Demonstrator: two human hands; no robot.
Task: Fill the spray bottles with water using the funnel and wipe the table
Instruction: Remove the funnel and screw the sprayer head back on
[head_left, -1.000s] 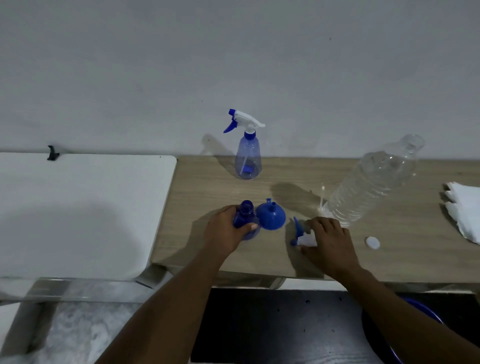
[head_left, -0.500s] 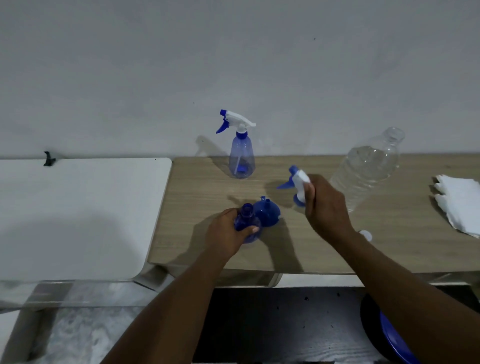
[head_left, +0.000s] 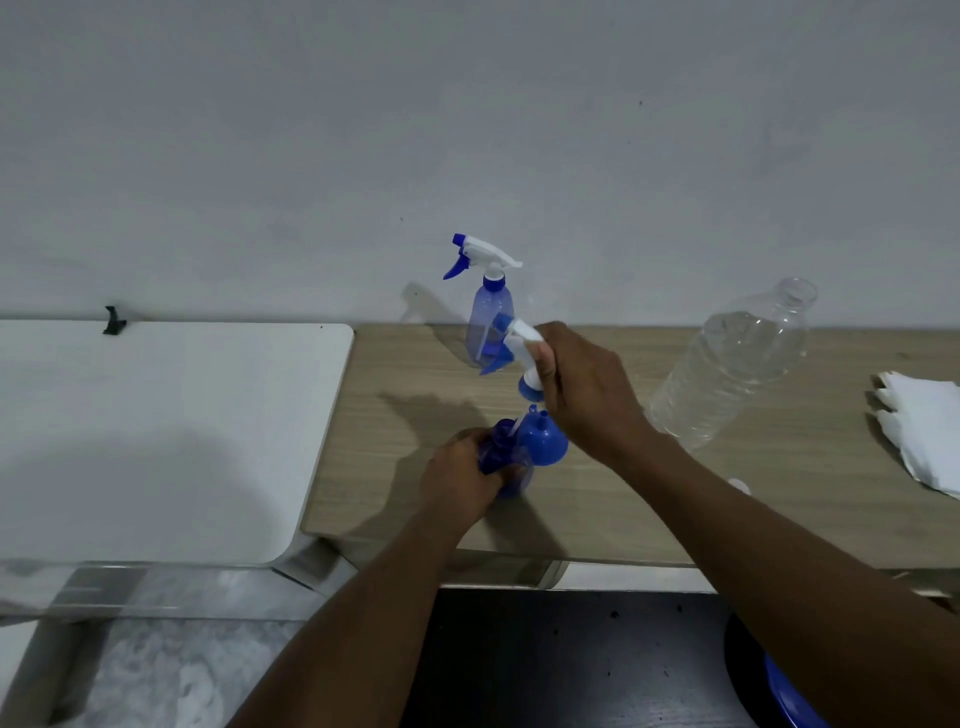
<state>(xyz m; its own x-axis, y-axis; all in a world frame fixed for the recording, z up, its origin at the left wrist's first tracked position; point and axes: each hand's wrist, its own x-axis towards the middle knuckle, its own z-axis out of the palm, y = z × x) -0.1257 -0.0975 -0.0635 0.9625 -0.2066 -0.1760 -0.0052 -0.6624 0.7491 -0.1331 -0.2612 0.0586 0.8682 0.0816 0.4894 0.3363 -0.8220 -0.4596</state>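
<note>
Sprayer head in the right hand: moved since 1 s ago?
Yes. The sprayer head was down on the table beside the funnel; the right hand now holds it raised, leftward, above the bottle.

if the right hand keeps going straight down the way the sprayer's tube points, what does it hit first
Most likely the open neck of the blue spray bottle gripped by the left hand. The right hand holds the white and blue trigger sprayer head just above it; the upturned blue funnel sits close beside, depth unclear.
</note>
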